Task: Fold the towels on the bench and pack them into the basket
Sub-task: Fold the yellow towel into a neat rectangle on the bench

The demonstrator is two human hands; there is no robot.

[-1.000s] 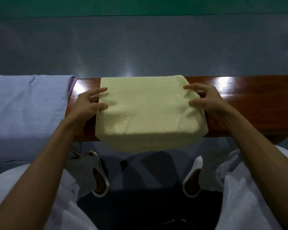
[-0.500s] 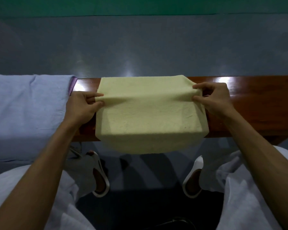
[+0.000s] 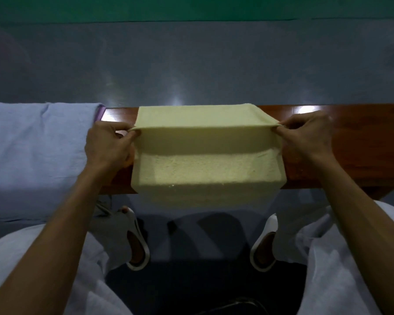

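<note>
While overhanging the wooden bench (image 3: 350,155) near-side, pinched taut at yellow towel (image 3: 203,171) side edges by left hand (image 3: 107,144) and right hand (image 3: 305,137) (blue towel (image 3: 32,151) close left, bare wood right).

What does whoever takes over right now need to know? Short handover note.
Left hand: fingers pinch the left end of a raised crease in the yellow towel.
Right hand: fingers pinch the right end of the same crease.
The yellow towel lies across the wooden bench, its near edge hanging over the front. A light blue cloth drapes the bench's left end, unfolded. The basket is not in view.
Done: this fold started.
Left: finish it, fold the blue cloth, pack both.
</note>
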